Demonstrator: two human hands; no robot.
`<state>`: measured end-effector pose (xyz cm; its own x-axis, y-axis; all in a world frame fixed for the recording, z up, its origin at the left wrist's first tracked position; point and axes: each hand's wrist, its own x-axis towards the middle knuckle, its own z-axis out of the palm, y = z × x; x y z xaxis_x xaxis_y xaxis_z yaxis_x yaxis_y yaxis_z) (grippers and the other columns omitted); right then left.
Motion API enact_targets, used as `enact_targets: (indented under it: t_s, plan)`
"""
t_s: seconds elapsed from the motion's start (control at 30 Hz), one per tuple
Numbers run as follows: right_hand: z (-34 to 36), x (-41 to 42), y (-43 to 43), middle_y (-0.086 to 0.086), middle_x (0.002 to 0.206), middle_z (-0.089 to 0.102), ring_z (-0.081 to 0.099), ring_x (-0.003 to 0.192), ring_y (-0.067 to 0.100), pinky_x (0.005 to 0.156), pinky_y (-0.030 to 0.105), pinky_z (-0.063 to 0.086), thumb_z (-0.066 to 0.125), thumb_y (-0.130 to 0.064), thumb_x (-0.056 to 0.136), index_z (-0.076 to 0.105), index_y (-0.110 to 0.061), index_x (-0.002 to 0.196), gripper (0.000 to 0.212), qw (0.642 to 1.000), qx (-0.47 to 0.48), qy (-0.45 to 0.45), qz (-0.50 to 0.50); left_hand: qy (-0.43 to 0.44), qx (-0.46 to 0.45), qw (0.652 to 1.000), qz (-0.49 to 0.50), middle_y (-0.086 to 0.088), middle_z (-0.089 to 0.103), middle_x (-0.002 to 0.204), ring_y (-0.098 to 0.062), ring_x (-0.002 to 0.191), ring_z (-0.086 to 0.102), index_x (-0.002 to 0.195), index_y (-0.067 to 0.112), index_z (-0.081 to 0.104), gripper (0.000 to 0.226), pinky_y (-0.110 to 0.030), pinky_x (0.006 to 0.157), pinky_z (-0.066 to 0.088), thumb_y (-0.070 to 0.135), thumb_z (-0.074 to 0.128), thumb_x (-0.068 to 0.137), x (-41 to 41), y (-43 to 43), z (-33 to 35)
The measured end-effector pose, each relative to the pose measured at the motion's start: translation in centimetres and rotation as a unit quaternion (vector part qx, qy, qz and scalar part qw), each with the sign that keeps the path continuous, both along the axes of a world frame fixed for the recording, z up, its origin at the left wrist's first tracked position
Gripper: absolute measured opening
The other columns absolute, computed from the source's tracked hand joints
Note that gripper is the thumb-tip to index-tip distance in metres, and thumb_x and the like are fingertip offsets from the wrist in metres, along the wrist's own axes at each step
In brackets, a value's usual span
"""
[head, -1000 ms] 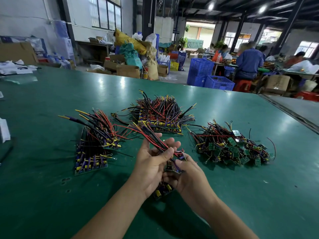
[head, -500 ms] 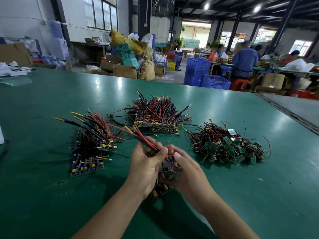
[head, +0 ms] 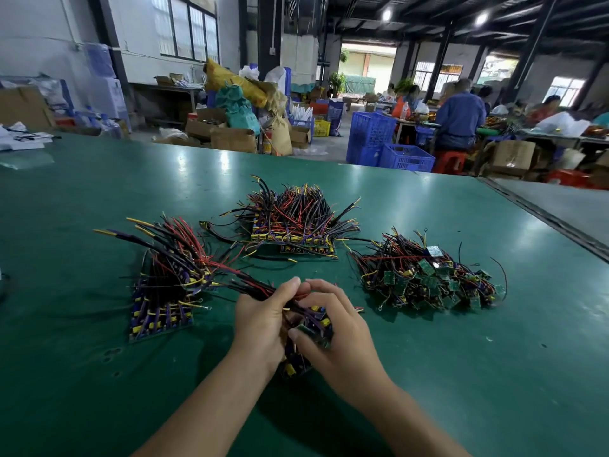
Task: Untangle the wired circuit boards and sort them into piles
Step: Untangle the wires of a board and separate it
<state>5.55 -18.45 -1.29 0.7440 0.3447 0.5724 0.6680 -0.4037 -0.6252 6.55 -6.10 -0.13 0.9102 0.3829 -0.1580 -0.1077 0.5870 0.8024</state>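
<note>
Both hands hold one bunch of wired circuit boards point(head: 313, 324) just above the green table point(head: 99, 390). My left hand point(head: 263, 324) grips its red and black wires, which stick out to the upper left. My right hand point(head: 336, 338) curls over the small green and blue boards, thumb on a board. An aligned stack of wired boards point(head: 161, 285) lies to the left. A second aligned stack point(head: 293, 222) sits behind the hands. A loose tangled heap point(head: 425, 275) with green boards lies to the right.
The table's right edge point(head: 543, 222) runs diagonally, with a grey surface beyond it. Papers point(head: 19, 140) lie at the far left. Past the table stand blue crates point(head: 389, 143), cardboard boxes, sacks and people seated at another bench.
Both hands have closed over the bunch and lowered it slightly. My left fingers, spread open a second ago, now wrap the wires; my right hand has curled over the boards.
</note>
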Motion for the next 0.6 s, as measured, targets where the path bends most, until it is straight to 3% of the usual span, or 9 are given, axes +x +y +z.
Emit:
enact_targets:
  t_s: [0.1,0.17,0.23,0.4,0.5,0.6]
  plan:
    - [-0.1,0.0,0.1,-0.014,0.129,0.054,0.048,0.12,-0.008,0.099,0.008,0.034,0.074,-0.018,0.082,0.066,-0.016,0.115,0.034,0.999,0.02,0.021,0.021,0.006,0.091,0.993,0.07,-0.013,0.063,0.068,-0.023,0.057,0.063,0.08,-0.004,0.058,0.02,-0.03,0.051,0.051,0.004,0.076,0.078,0.2,0.2,-0.6]
    - [-0.1,0.0,0.1,-0.015,0.126,0.059,0.052,0.117,-0.009,0.098,0.008,0.036,0.073,-0.019,0.083,0.069,-0.018,0.114,0.032,0.998,0.033,0.044,0.031,-0.001,0.191,0.973,0.127,-0.006,0.055,0.065,-0.015,0.055,0.057,0.075,0.005,0.052,0.028,-0.031,0.054,0.049,0.01,0.079,0.077,0.4,0.3,-0.8]
    - [0.0,0.0,0.0,-0.016,0.122,0.061,0.055,0.114,-0.009,0.097,0.009,0.038,0.074,-0.02,0.083,0.07,-0.018,0.114,0.031,0.997,0.038,0.065,0.034,-0.011,0.232,0.962,0.143,0.0,0.047,0.063,-0.009,0.051,0.049,0.071,0.012,0.046,0.034,-0.032,0.055,0.046,0.013,0.08,0.076,0.4,0.5,-0.8]
    - [0.2,0.2,-0.4,-0.027,0.116,0.059,0.054,0.111,-0.014,0.093,0.005,0.037,0.075,-0.019,0.085,0.072,-0.019,0.115,0.03,0.996,0.024,0.082,0.033,-0.037,0.222,0.969,0.105,0.002,0.05,0.072,-0.009,0.061,0.051,0.082,0.014,0.048,0.036,-0.032,0.066,0.045,0.022,0.082,0.073,0.5,0.6,-1.1]
    - [0.3,0.6,-1.0,-0.034,0.113,0.059,0.055,0.114,-0.012,0.095,0.008,0.039,0.076,-0.02,0.084,0.073,-0.022,0.113,0.029,0.994,0.052,0.092,0.019,-0.037,0.167,0.984,0.048,0.006,0.054,0.064,-0.009,0.057,0.052,0.085,0.011,0.051,0.049,-0.03,0.057,0.044,0.05,0.075,0.065,0.5,0.2,-1.1]
    - [0.8,1.4,-1.9,-0.031,0.109,0.064,0.059,0.111,-0.007,0.098,0.017,0.045,0.077,-0.016,0.082,0.074,-0.028,0.109,0.029,0.989,0.101,0.106,-0.019,-0.016,0.135,0.991,0.015,0.003,0.062,0.062,-0.011,0.057,0.056,0.09,0.015,0.051,0.052,-0.029,0.053,0.045,0.064,0.058,0.071,0.6,0.1,-1.1]
